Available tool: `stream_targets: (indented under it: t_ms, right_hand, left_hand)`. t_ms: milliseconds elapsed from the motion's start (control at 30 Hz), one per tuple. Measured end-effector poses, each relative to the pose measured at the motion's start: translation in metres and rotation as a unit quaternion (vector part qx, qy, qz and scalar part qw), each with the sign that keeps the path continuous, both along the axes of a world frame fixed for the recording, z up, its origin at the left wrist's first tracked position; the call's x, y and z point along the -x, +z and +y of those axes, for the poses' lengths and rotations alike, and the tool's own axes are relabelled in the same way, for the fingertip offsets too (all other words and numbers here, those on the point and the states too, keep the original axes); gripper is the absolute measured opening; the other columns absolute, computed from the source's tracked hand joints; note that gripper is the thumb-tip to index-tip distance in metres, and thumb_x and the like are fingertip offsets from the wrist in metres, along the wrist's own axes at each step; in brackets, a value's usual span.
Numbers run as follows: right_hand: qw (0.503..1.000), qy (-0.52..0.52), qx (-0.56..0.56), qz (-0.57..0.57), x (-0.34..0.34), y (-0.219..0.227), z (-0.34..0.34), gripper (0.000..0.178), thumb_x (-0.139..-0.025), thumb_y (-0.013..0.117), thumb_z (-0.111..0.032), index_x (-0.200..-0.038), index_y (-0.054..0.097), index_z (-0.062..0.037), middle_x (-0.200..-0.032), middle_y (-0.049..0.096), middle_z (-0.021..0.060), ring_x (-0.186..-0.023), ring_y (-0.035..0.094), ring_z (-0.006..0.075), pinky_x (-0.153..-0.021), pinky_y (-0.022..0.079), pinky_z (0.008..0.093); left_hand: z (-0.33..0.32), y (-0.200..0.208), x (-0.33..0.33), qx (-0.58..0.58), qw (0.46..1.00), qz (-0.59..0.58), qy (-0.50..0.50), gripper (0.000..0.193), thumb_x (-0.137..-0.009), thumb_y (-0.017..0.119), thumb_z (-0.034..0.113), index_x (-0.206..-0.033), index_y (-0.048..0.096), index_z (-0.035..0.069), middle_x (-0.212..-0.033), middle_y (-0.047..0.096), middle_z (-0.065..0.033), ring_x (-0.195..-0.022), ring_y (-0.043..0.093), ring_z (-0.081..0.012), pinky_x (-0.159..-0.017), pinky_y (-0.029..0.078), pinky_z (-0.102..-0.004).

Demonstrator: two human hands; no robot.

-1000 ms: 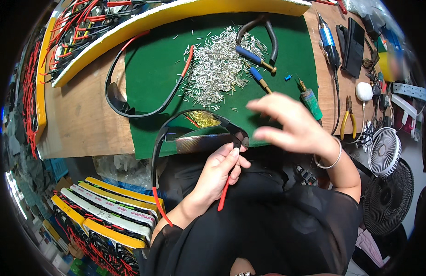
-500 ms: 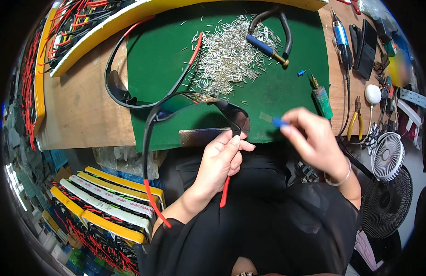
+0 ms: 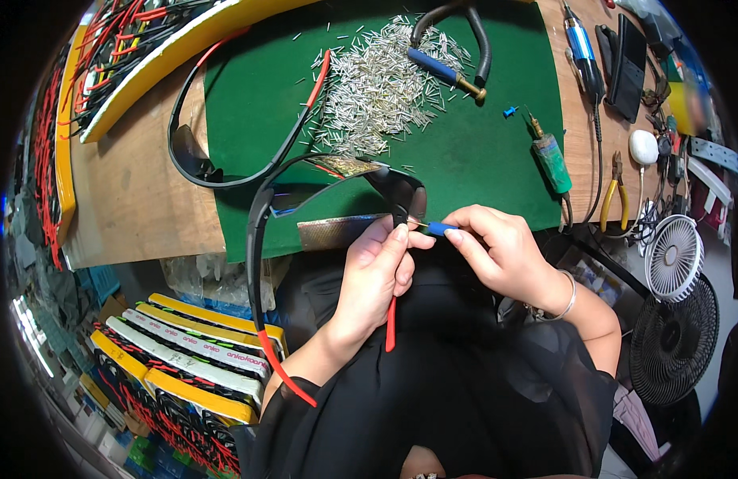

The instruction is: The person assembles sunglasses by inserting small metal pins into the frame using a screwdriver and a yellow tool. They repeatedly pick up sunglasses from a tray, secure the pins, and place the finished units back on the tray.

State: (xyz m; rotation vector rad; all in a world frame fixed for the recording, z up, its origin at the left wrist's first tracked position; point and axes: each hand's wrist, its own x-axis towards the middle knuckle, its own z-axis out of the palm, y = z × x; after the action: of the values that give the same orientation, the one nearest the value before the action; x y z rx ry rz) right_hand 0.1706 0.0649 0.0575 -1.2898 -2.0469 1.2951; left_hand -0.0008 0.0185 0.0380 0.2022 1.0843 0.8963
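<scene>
My left hand pinches a pair of black wraparound sunglasses near one hinge, above the near edge of the green mat. The red-tipped temple ends hang toward me, one over my left forearm. My right hand grips a small blue-handled tool with a thin metal shaft, like a mini screwdriver. Its shaft reaches the hinge area beside my left thumb; the exact contact is too small to make out. Another pair of black sunglasses with red tips lies on the mat's left side.
A heap of small metal pins covers the mat's far middle, with a blue-handled tool on it. To the right lie a green-handled tool, yellow pliers and a white fan. Yellow-edged trays of glasses stand lower left.
My right hand has moved left, bringing the screwdriver's shaft to the hinge by my left thumb. The left hand still holds the sunglasses. The view has shifted slightly.
</scene>
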Motion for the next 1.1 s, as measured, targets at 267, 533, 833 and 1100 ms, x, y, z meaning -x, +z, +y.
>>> stream_targets:
  t_ms: [267, 533, 833, 1100]
  right_hand:
    - [1.000, -0.026, 0.006, 0.004, 0.002, -0.005, -0.004, 0.008, -0.082, 0.058, -0.009, -0.084, 0.058, -0.0011, -0.072, 0.058, 0.0115, -0.060, 0.057, 0.0266, -0.053, 0.045, 0.0319]
    - [0.948, 0.059, 0.308, -0.054, 0.002, 0.010, 0.025, 0.024, -0.087, 0.053, -0.023, -0.082, 0.061, -0.0006, -0.064, 0.060, 0.0122, -0.056, 0.059, 0.0239, -0.055, 0.046, 0.0311]
    - [0.989, 0.112, -0.063, -0.077, -0.003, -0.001, 0.010, 0.016, -0.084, 0.056, -0.017, -0.082, 0.057, -0.0012, -0.066, 0.059, 0.0135, -0.060, 0.059, 0.0291, -0.053, 0.048, 0.0356]
    - [0.898, 0.042, 0.429, 0.095, -0.002, -0.004, 0.022, 0.025, -0.088, 0.053, -0.023, -0.087, 0.062, -0.0001, -0.062, 0.057, 0.0010, -0.052, 0.049, 0.0069, -0.047, 0.038, 0.0244]
  left_hand:
    - [0.001, 0.000, -0.001, 0.009, 1.000, -0.004, 0.006, 0.019, -0.094, 0.043, 0.018, -0.101, 0.048, 0.001, -0.085, 0.061, -0.0046, -0.045, 0.036, -0.0008, -0.037, 0.029, -0.0141]
    - [0.001, 0.000, -0.003, 0.000, 0.999, 0.040, 0.001, 0.018, -0.094, 0.041, 0.014, -0.100, 0.049, 0.000, -0.081, 0.059, -0.0038, -0.044, 0.035, -0.0014, -0.037, 0.027, -0.0154]
    - [-0.005, -0.002, -0.005, 0.016, 0.998, 0.056, -0.015, 0.020, -0.096, 0.038, 0.020, -0.108, 0.048, 0.008, -0.082, 0.056, -0.0008, -0.047, 0.034, -0.0022, -0.042, 0.028, -0.0152]
    - [0.000, -0.017, 0.000, -0.051, 0.989, 0.134, -0.037, 0.029, -0.098, 0.031, 0.024, -0.095, 0.051, 0.004, -0.068, 0.059, -0.0070, -0.040, 0.037, -0.0051, -0.036, 0.029, -0.0179]
